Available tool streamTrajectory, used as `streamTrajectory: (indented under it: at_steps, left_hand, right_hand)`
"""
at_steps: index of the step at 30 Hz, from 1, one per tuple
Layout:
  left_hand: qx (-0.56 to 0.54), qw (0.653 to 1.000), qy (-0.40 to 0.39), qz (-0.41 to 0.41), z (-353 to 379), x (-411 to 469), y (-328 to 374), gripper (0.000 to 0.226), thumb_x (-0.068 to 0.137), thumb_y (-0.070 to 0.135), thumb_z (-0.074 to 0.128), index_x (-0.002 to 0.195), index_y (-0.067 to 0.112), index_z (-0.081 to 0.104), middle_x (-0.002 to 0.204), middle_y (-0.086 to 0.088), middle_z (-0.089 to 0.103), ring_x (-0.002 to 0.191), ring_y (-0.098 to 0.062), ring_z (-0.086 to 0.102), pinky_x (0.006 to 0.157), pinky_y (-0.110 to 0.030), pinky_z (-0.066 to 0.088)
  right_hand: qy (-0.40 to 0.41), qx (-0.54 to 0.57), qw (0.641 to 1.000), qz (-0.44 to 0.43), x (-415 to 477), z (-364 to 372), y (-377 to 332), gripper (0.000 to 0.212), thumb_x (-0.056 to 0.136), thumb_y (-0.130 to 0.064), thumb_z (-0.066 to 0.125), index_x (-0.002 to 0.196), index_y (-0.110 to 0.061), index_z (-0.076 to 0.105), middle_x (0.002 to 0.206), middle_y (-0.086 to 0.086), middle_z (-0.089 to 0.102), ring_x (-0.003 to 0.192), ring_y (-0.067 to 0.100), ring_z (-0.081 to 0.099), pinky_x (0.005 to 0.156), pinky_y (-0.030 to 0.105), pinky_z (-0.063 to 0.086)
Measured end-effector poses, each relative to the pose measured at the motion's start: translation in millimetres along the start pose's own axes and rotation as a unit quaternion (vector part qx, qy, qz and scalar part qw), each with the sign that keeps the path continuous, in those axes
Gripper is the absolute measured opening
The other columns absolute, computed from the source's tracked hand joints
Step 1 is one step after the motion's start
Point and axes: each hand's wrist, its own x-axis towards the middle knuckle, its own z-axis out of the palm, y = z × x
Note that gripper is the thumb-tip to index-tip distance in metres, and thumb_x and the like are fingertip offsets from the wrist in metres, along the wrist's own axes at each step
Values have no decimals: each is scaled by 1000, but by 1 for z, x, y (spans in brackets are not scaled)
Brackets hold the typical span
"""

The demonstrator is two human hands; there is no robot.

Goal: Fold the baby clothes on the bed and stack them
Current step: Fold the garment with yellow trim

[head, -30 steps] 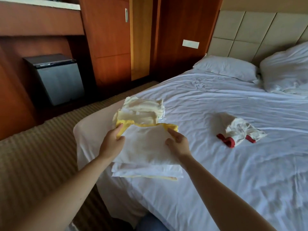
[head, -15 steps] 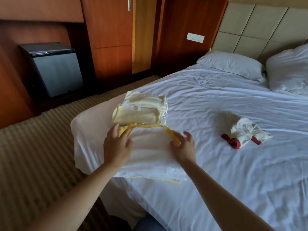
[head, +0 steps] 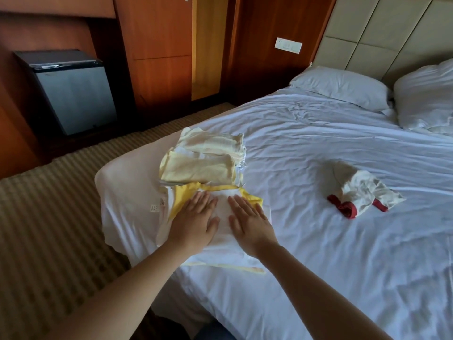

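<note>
hands [head: 195, 223] [head: 250, 224] now flat, pressing folded garment [head: 223, 204]

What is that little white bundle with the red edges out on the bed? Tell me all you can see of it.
The white garment looks like soft, thin cloth with dark red trim at its near ends. It lies crumpled and unfolded on the white bed sheet, to the right of the folded piles and apart from them. Nothing but the sheet touches it.
</note>
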Motion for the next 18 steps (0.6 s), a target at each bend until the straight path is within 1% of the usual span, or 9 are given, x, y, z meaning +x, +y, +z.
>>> streamTrajectory:
  at_steps: [2,5,8,10,11,12,14,16,18]
  left_hand:
    - [0,1000,-14,-4,3,2,-3,71,94,52,14,148,13,40,157,-8,31,149,-26,20,121,-35,9]
    - [9,999,-39,-13,3,3,-3,73,94,52,11,148,11,39,156,-10,32,148,-28,21,121,-41,15]
    - [29,998,-49,-22,-8,0,4,82,89,54,-1,151,12,31,159,-11,27,149,-29,16,121,-42,14]
    - [37,997,-62,-38,-23,-5,14,91,80,54,-11,154,14,22,162,-8,18,151,-25,11,122,-37,11]
    - [27,996,-67,-49,-31,-9,20,89,80,53,-10,155,14,21,162,-7,17,150,-23,13,121,-35,11]
    - [13,996,-61,-58,-38,-14,26,79,88,51,-1,155,14,22,162,-5,19,150,-20,16,120,-33,14]
    - [-13,998,-35,-58,-48,-24,41,56,102,39,26,153,16,27,160,-1,25,147,-18,23,117,-31,21]
    - [-35,999,-9,-40,-55,-33,61,51,102,33,38,150,17,35,157,2,32,144,-17,30,113,-30,29]
    - [-54,998,5,-12,-60,-37,85,49,100,33,43,148,21,40,153,5,38,141,-15,34,109,-29,33]
  right_hand:
    - [-4,3,1000,4,1,1,0,79,83,-59,0,154,-32,20,161,-12,17,149,5,8,122,35,5]
    - [-33,1,999,13,3,-4,-3,80,82,-60,-1,155,-31,16,162,-11,14,149,7,7,122,36,4]
    - [-72,-25,997,12,0,-19,-12,64,97,-55,17,156,-29,10,163,-7,8,150,11,7,122,37,9]
    - [-95,-41,995,8,-6,-36,-17,60,102,-49,29,156,-29,11,163,-7,9,149,16,14,117,36,19]
    - [-96,-43,994,8,-11,-46,-18,60,101,-48,34,155,-29,15,162,-7,13,147,17,20,114,36,26]
    - [-87,-45,995,6,-18,-55,-17,58,100,-47,38,154,-30,21,161,-7,19,144,18,26,110,35,31]
    - [-53,-49,997,-3,-35,-71,-11,55,98,-42,44,150,-30,30,156,-8,31,138,18,37,106,33,38]
    - [-21,-43,999,3,-55,-85,1,52,97,-38,47,147,-31,36,149,-8,41,132,16,43,100,31,41]
    - [1,-33,999,19,-75,-97,16,50,97,-35,48,146,-31,39,147,-10,43,130,13,44,98,30,43]
